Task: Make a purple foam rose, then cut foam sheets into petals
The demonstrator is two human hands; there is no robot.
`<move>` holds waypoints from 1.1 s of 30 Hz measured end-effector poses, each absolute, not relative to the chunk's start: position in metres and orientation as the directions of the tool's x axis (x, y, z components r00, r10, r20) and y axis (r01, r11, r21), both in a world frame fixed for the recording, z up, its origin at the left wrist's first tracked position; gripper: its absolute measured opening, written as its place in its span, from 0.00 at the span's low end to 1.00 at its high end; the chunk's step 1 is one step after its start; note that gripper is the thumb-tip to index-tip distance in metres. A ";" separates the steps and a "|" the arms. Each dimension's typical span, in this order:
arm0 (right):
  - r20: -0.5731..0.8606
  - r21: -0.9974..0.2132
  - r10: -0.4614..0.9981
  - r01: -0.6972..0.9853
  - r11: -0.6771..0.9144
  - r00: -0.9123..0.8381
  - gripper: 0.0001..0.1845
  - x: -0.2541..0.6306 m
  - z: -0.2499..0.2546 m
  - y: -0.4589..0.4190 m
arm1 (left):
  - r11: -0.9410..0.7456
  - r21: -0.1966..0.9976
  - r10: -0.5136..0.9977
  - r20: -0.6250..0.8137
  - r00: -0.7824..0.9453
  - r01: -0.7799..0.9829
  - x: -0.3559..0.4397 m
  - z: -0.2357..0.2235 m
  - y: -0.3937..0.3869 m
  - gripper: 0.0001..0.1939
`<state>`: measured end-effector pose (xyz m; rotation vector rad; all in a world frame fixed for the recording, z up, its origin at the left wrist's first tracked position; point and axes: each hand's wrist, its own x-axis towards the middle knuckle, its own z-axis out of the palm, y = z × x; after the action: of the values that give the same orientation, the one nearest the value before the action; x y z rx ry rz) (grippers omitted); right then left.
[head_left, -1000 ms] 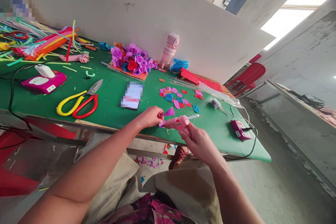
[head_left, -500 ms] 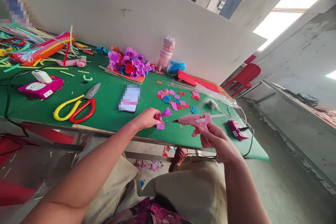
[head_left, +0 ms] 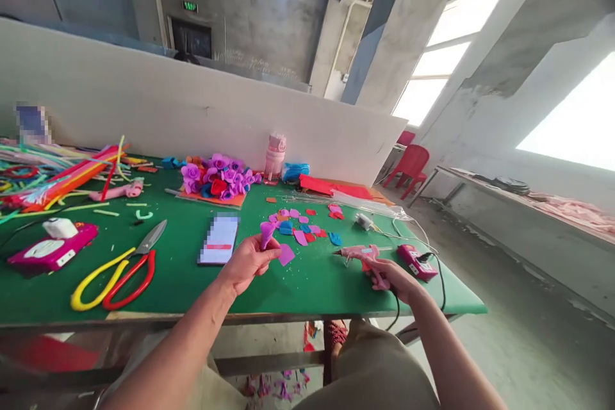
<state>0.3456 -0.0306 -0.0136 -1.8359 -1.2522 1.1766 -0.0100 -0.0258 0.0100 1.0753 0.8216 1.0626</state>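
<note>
My left hand [head_left: 247, 261] is closed around purple foam petal pieces [head_left: 269, 234], held just above the green table [head_left: 298, 285] near its front edge. My right hand [head_left: 391, 272] grips the handle of a pink glue gun [head_left: 360, 253], which rests low over the table at the right with its nozzle pointing left. Loose foam petals [head_left: 300, 224] in purple, red and blue lie scattered just beyond both hands. A pile of finished foam roses [head_left: 216, 176] sits on an orange sheet near the back wall.
Large yellow-and-red scissors [head_left: 118, 272] and a phone [head_left: 218, 240] lie left of my hands. A magenta device [head_left: 48, 250] and coloured sticks [head_left: 62, 173] fill the far left. A pink bottle [head_left: 275, 155], red sheets [head_left: 331, 187], a small magenta box [head_left: 417, 262] and cables sit right.
The camera tilted upward. My right hand carried the glue gun away from the petals to the right and lowered it to the table. My left hand raised the purple petals.
</note>
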 end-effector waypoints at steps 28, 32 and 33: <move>-0.010 -0.980 0.982 -0.198 0.027 0.187 0.10 0.172 0.001 0.001 | 0.071 0.995 0.947 -0.046 0.318 -0.067 0.000 0.013 -0.002 0.19; -0.041 -0.965 0.976 -0.263 0.017 0.214 0.10 0.164 0.002 0.002 | 0.086 0.991 0.960 -0.056 0.273 -0.098 0.003 0.005 -0.002 0.19; -0.053 -0.961 0.975 -0.278 0.009 0.217 0.10 0.164 0.002 0.001 | 0.096 0.989 0.964 -0.064 0.260 -0.113 0.003 0.004 -0.002 0.18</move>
<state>0.1638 0.0013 0.0019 -1.1149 -0.8316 1.1802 0.0035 -0.0017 0.0035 1.1717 0.9676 1.0181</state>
